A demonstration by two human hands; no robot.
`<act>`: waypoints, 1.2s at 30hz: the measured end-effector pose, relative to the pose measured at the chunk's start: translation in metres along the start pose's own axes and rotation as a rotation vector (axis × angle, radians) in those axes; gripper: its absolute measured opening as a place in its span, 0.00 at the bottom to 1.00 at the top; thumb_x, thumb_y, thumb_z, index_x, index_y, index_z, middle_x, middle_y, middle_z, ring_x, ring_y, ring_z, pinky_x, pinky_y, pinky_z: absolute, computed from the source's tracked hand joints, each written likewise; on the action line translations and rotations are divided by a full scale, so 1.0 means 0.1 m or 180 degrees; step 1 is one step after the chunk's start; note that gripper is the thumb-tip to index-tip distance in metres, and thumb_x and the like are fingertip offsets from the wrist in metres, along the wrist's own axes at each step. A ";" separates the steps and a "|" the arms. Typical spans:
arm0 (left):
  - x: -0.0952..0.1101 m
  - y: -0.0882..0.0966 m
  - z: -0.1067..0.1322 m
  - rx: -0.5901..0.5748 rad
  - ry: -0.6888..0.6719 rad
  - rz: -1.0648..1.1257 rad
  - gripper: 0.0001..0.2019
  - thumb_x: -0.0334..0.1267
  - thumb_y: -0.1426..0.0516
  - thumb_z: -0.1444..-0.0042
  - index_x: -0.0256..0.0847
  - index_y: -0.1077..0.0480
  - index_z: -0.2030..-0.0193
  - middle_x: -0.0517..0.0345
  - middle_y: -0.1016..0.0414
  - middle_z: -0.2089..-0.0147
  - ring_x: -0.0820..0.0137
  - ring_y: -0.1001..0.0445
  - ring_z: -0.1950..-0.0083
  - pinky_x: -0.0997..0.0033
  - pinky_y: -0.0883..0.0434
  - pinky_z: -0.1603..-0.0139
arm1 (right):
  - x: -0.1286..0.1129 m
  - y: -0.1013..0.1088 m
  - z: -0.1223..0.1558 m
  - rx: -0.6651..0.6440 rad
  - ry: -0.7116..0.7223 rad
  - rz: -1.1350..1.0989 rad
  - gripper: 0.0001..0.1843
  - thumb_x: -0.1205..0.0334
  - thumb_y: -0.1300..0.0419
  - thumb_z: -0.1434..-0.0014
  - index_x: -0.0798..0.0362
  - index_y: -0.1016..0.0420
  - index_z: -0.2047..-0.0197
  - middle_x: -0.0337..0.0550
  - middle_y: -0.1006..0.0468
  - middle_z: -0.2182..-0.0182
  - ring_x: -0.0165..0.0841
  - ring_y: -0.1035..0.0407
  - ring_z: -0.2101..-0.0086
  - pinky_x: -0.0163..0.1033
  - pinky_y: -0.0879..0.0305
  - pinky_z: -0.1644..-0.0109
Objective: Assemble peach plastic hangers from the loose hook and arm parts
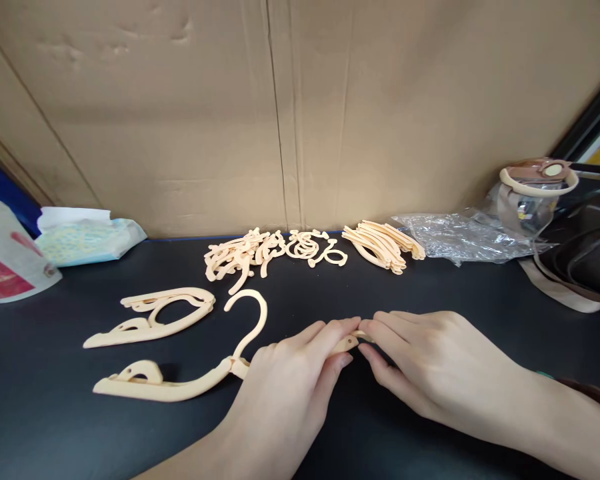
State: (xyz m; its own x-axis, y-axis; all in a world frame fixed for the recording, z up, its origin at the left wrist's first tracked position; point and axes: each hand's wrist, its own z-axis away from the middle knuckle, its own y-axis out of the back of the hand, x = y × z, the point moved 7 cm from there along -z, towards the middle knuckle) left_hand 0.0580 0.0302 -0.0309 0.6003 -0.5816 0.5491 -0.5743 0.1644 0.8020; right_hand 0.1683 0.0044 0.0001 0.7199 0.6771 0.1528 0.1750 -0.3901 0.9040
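A beige plastic folding clothes hanger (pixel 195 390) spreads out at the lower middle, its hook (pixel 260 320) pointing up and a notched clip piece (pixel 143 371) on its left arm. My left hand (pixel 300 363) covers the hanger's middle and right side, fingers closed on it. Beyond those fingers a beige end with a small hole (pixel 349 343) shows. Right beside it, my right hand (pixel 420 357) pinches a small beige hanger piece (pixel 364 336) that meets this end. How the two parts join is mostly hidden by my fingertips. Another hanger (pixel 180 327), folded, lies behind on the left.
Along the back of the black table (pixel 55 427) lie piles of clip pieces (pixel 240 257), hooks (pixel 305 247) and hanger arms (pixel 380 243). A tissue pack (pixel 90 237) and a white tub (pixel 10 253) stand left. Clear plastic wrap (pixel 470 237) and a bottle (pixel 530 193) are right, before cardboard (pixel 205 120).
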 end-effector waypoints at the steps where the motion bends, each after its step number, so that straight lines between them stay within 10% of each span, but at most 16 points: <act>1: 0.00 0.00 -0.01 -0.0020 0.0023 0.0094 0.14 0.33 0.51 0.37 0.53 0.34 0.48 0.65 0.23 0.52 0.70 0.22 0.58 0.71 0.26 0.60 | 0.00 -0.01 0.00 0.0010 -0.0002 -0.0054 0.13 0.65 0.52 0.35 0.54 0.30 0.69 0.40 0.29 0.78 0.30 0.35 0.80 0.38 0.51 0.78; 11: 0.01 0.01 -0.01 -0.0205 0.0128 0.0514 0.08 0.33 0.50 0.37 0.49 0.32 0.59 0.67 0.22 0.61 0.72 0.23 0.64 0.76 0.30 0.66 | 0.01 -0.09 0.03 -0.0106 -0.0046 -0.0286 0.16 0.65 0.53 0.33 0.54 0.33 0.72 0.36 0.30 0.79 0.28 0.37 0.82 0.38 0.52 0.79; 27: -0.02 -0.05 -0.02 -0.0454 0.0380 0.0376 0.11 0.37 0.47 0.39 0.51 0.37 0.50 0.69 0.24 0.63 0.70 0.25 0.66 0.73 0.33 0.68 | 0.22 -0.16 -0.04 -0.1079 -0.0216 -0.0937 0.06 0.59 0.45 0.38 0.50 0.37 0.66 0.32 0.31 0.79 0.28 0.40 0.80 0.35 0.53 0.76; 31: -0.02 0.02 -0.04 -0.0231 0.0139 0.0005 0.11 0.32 0.48 0.40 0.49 0.35 0.52 0.62 0.27 0.57 0.67 0.27 0.58 0.68 0.31 0.60 | 0.46 -0.08 -0.08 -0.0645 -0.0193 -0.0559 0.05 0.60 0.44 0.37 0.50 0.31 0.65 0.39 0.26 0.68 0.35 0.32 0.64 0.42 0.40 0.58; 36: 0.07 0.00 -0.05 -0.0204 -0.0437 -0.0421 0.19 0.22 0.54 0.43 0.44 0.35 0.50 0.58 0.30 0.59 0.66 0.30 0.57 0.64 0.30 0.56 | 0.71 0.01 -0.07 0.0266 -0.0444 0.0151 0.10 0.69 0.46 0.38 0.49 0.26 0.58 0.51 0.36 0.44 0.49 0.47 0.41 0.57 0.48 0.41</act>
State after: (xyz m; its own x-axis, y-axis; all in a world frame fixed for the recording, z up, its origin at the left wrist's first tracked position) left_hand 0.0647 0.0301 -0.0263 0.5841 -0.7039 0.4041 -0.4563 0.1270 0.8807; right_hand 0.2149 0.0570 0.0145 0.8139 0.5657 0.1325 0.1895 -0.4741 0.8599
